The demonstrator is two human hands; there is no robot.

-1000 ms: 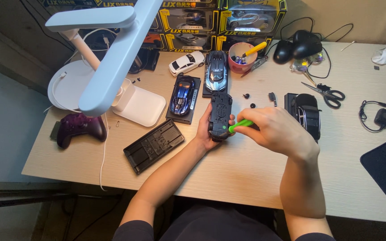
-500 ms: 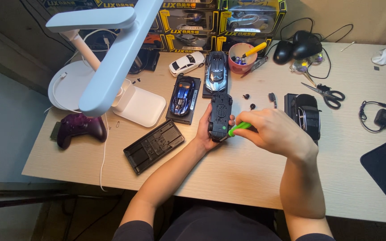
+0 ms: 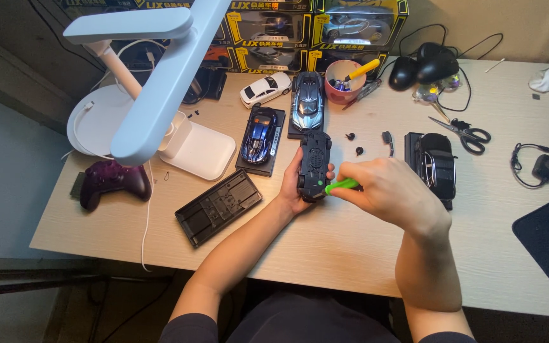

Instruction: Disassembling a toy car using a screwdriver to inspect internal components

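Note:
My left hand point(image 3: 292, 188) grips a black model car point(image 3: 314, 164) turned upside down, its underside facing up, just above the wooden desk point(image 3: 325, 241). My right hand point(image 3: 389, 194) holds a green-handled screwdriver point(image 3: 341, 185) whose tip meets the near end of the car's underside. Small black loose parts point(image 3: 358, 150) lie just beyond my right hand. A blue model car on a black base point(image 3: 259, 136) and a silver-blue one point(image 3: 307, 101) stand behind the held car.
A white desk lamp point(image 3: 160, 95) reaches over the left side. An empty black display base point(image 3: 218, 206), a purple game controller point(image 3: 110, 181), a white car point(image 3: 265, 88), a pink cup of tools point(image 3: 344, 81), scissors point(image 3: 462, 132), a black car point(image 3: 434, 162) and boxed cars point(image 3: 312, 28) surround the work.
Nothing has visibly moved apart from slight shifts of my right hand on the screwdriver.

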